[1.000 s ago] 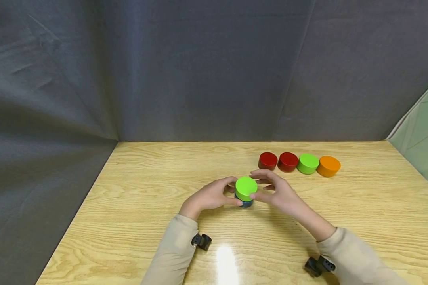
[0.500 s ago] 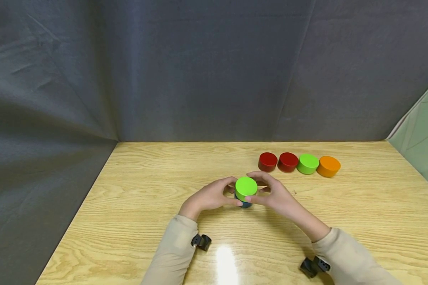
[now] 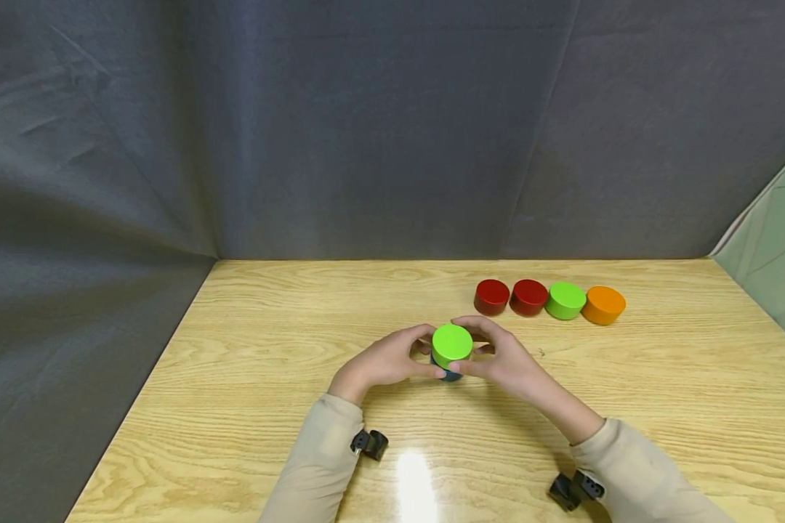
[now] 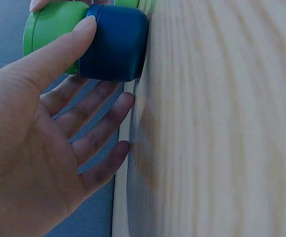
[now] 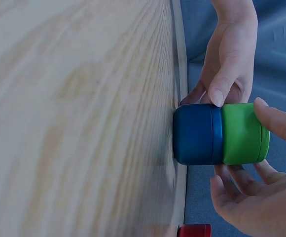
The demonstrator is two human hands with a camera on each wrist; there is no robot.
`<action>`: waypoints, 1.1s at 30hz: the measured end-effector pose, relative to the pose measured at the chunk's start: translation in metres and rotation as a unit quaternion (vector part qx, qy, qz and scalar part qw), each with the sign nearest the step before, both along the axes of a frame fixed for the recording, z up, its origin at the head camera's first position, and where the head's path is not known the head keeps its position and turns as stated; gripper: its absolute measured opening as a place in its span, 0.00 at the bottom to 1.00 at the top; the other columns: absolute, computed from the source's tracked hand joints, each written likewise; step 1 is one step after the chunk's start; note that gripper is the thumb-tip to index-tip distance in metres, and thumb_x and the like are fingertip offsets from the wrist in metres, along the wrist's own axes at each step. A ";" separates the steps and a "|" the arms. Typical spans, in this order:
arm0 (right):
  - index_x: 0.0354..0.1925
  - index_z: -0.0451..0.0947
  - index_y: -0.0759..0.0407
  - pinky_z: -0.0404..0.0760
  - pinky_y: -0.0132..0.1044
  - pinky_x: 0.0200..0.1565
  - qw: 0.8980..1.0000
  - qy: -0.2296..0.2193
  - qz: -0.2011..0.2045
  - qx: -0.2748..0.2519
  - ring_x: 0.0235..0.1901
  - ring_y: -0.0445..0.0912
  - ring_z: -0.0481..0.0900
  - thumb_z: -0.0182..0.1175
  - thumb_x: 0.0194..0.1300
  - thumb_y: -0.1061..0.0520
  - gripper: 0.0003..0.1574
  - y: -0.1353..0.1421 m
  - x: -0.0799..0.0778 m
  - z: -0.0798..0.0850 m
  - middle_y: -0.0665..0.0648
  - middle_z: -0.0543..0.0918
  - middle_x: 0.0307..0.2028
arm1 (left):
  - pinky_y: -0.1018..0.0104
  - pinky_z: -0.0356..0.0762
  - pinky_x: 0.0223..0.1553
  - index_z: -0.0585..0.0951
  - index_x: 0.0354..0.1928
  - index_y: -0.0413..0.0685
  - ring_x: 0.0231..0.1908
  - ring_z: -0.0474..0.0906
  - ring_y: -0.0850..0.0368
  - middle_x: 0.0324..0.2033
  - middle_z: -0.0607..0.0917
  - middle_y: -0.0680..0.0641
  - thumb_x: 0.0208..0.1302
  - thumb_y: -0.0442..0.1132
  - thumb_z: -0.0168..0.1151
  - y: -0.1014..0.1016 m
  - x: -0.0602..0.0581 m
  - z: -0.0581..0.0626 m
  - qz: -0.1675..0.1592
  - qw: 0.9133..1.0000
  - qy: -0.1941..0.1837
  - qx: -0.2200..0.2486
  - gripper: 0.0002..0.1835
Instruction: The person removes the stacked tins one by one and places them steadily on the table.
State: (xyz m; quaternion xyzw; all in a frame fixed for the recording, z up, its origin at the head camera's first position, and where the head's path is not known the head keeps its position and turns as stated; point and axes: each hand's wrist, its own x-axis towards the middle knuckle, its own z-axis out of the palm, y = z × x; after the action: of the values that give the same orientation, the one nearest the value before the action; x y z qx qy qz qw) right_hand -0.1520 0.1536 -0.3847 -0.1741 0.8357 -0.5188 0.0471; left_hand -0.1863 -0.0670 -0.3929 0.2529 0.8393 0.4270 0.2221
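Note:
A small round green tin [image 3: 451, 343] with a lid seam is stacked on a blue round tin [image 4: 121, 44] of similar width, which stands on the wooden table. My left hand [image 3: 391, 358] grips the blue tin from the left, its thumb at the lid seam and its fingers round the back. From the right, my right hand [image 3: 506, 357] holds the green tin [image 5: 241, 133], thumb in front near the lid and fingers behind. In the head view the green tin hides most of the blue one.
Behind the hands to the right, a row of round tins stands on the table [image 3: 268, 312]: two red tins [image 3: 491, 298], another green tin [image 3: 565, 301] and an orange tin [image 3: 603, 305]. Grey cloth [image 3: 379, 131] rises at the back and left edges.
The right hand has shifted slightly left and closed its thumb and fingers in on the green tin. My left hand and the stack have stayed in place.

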 end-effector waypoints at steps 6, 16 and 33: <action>0.63 0.70 0.67 0.76 0.55 0.55 1.000 -0.001 -0.001 -0.005 0.52 0.57 0.77 0.73 0.57 0.61 0.38 0.000 0.000 0.000 0.64 0.77 0.58 | 0.62 0.71 0.61 0.72 0.67 0.54 0.59 0.75 0.56 0.60 0.76 0.55 0.63 0.45 0.70 0.000 0.000 0.000 0.001 1.000 0.000 0.000 0.31; 0.65 0.69 0.66 0.77 0.56 0.55 1.000 -0.003 -0.016 -0.002 0.53 0.57 0.77 0.73 0.59 0.58 0.39 0.003 0.004 0.005 0.64 0.76 0.59 | 0.59 0.71 0.61 0.72 0.67 0.54 0.59 0.74 0.54 0.60 0.76 0.55 0.63 0.46 0.70 0.000 0.000 0.000 0.002 1.000 0.002 -0.007 0.31; 0.65 0.69 0.65 0.75 0.54 0.55 0.999 0.018 -0.034 -0.001 0.55 0.56 0.76 0.71 0.61 0.59 0.37 0.017 0.007 0.015 0.64 0.77 0.59 | 0.58 0.70 0.62 0.73 0.66 0.55 0.60 0.74 0.54 0.61 0.76 0.54 0.64 0.46 0.69 0.001 0.000 0.001 0.000 1.000 -0.004 -0.008 0.29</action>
State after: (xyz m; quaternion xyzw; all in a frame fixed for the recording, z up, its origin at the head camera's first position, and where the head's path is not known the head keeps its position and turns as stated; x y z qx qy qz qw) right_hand -0.1447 0.1710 -0.3694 -0.1549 0.8412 -0.5179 0.0140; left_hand -0.1865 -0.0659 -0.3922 0.2491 0.8417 0.4217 0.2274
